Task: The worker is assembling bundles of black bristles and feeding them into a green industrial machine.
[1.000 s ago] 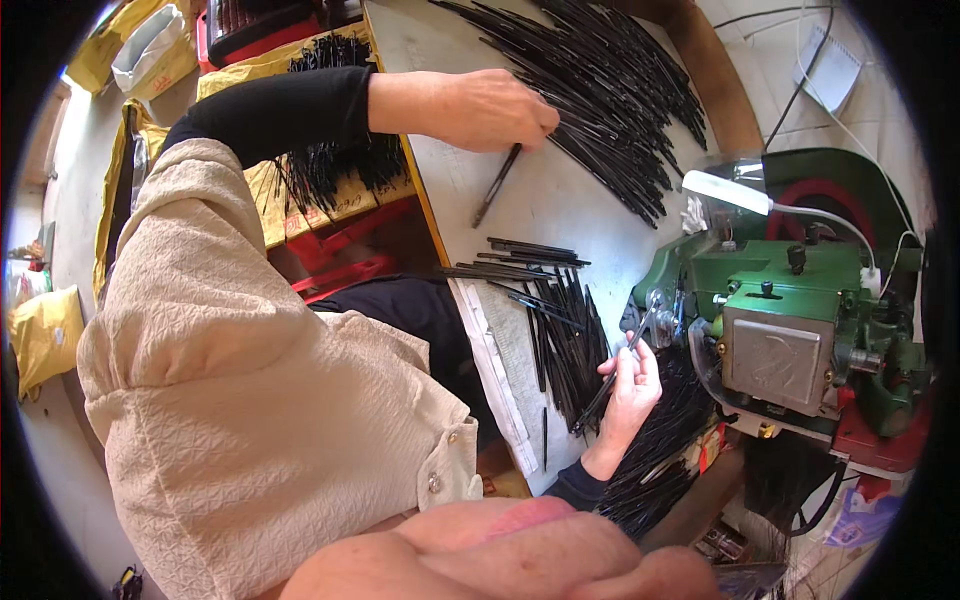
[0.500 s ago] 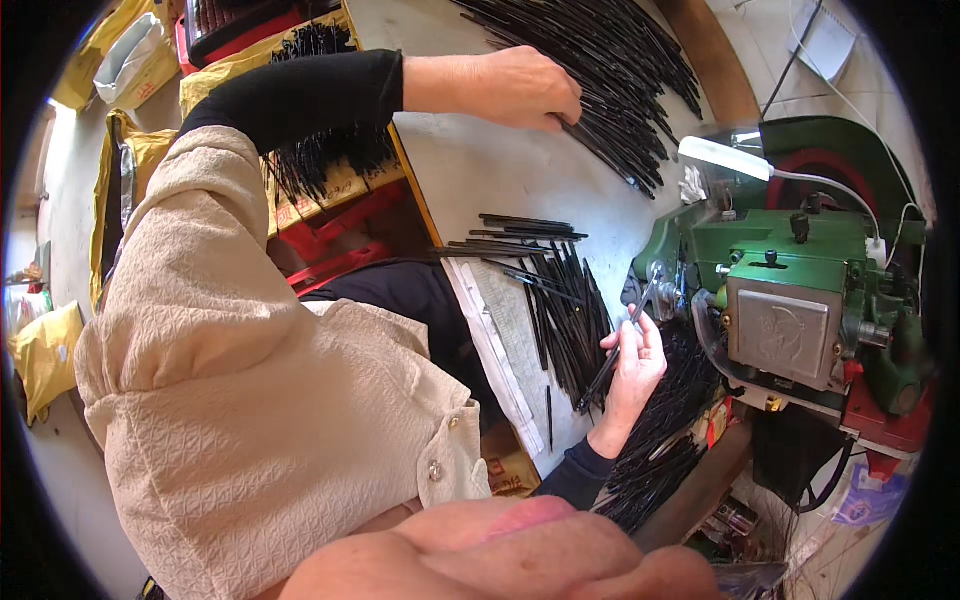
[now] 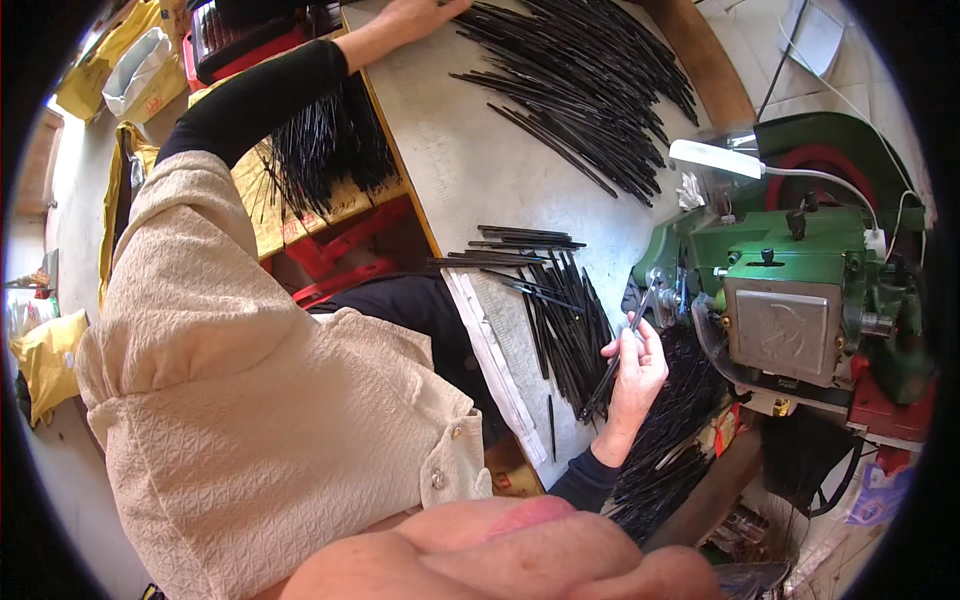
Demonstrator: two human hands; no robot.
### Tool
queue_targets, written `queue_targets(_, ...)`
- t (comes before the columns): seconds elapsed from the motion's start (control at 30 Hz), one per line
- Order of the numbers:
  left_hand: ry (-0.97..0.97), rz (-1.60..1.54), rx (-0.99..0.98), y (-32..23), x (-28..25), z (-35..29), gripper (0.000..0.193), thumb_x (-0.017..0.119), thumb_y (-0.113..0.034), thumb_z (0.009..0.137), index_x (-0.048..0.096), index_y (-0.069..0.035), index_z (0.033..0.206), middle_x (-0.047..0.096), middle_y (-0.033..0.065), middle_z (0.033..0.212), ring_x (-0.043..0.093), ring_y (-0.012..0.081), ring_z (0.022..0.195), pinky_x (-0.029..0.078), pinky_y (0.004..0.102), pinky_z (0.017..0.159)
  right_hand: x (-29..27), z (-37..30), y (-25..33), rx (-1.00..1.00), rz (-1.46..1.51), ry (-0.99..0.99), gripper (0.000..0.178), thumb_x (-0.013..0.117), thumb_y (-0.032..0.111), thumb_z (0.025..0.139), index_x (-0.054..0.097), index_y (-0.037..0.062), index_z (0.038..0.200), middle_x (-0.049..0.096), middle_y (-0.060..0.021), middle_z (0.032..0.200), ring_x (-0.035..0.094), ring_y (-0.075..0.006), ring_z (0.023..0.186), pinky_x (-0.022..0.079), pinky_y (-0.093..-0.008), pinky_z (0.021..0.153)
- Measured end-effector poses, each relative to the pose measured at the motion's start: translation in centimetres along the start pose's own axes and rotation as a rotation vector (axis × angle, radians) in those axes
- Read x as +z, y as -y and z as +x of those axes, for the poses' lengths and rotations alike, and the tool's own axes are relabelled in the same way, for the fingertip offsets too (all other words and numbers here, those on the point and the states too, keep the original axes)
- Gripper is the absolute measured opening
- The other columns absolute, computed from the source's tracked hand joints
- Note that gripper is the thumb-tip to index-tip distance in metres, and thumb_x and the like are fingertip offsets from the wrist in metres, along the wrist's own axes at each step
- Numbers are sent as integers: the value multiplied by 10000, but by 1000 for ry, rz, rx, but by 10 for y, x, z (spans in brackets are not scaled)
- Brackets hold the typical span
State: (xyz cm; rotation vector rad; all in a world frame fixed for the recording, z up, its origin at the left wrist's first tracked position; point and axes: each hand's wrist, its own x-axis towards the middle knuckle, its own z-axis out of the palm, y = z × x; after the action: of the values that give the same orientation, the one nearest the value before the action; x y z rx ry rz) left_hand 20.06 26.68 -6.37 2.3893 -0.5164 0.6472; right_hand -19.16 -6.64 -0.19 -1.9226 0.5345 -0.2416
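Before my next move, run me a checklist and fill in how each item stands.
1. Right hand has its grip on a thin black rod: ok, held between thumb and fingers.
2. Left hand fully in view: not ok, the upper edge of the picture cuts it off.
3. Left hand holding a rod: cannot tell.
4. Held rod's far tip apart from the green machine: cannot tell, they overlap in this view.
5. Larger pile apart from the smaller pile: ok, a gap shows.
6. Smaller pile's rods all aligned: not ok, several lie crosswise at its top.
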Motion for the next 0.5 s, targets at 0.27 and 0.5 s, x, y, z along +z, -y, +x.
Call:
queue_targets(0.27,72,-259,115,-58,59,8,398,502,-367,918,564,-55,1157,597,158,1109,553,308,1043,438,349,884,1,1,0,18,-21,-9,255,528,25,892,552,-58,1132,579,-5,659,483,-32,575,372,-168,555)
queue_targets(0.5,77,-395,184,-103,66,11,420,493,-392,922,568,-55,1161,574,128,1174,555,284,1049,429,333,908,0,-1,-2,13,34,-5,260,531,38,892,548,-69,1128,581,1,650,482,-27,579,360,-165,561)
